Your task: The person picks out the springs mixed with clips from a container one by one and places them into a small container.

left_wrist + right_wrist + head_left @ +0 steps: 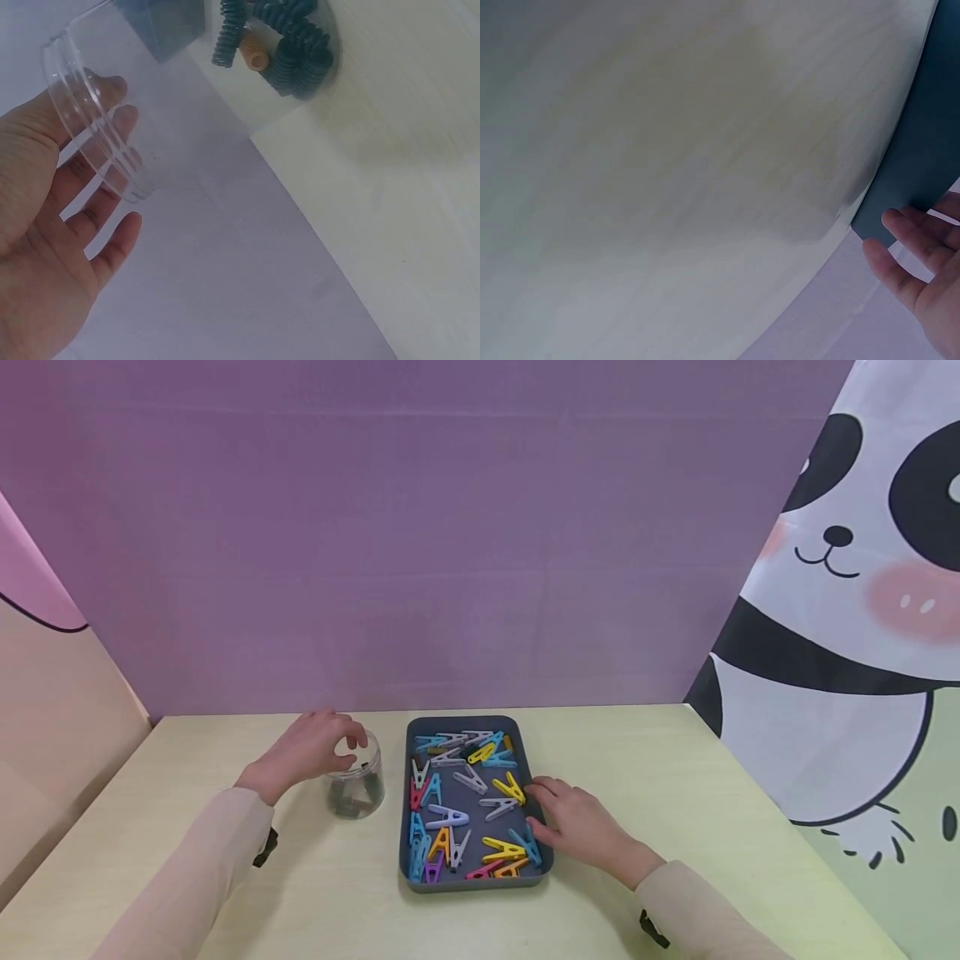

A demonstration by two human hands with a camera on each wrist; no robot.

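Observation:
My left hand point(322, 747) is at the mouth of a clear jar point(356, 797), thumb and fingers apart with nothing visible between them. In the left wrist view, its fingertips show at and through the jar's rim point(97, 135). Dark coil springs point(296, 37) and one orange spring point(253, 51) lie at the jar's bottom. To the jar's right stands a grey tray point(450, 887) of colourful clothespins point(447, 817). Against the tray's right side rests my right hand point(581, 818), fingers loosely spread; the right wrist view shows its fingertips beside the dark tray wall point(907, 176).
Among the clothespins at the tray's far end lie a brassy spring point(437, 750) and a small orange piece point(507, 742). The pale tabletop point(637, 760) ends at a purple backdrop point(420, 543). A panda print point(840, 635) covers the right side.

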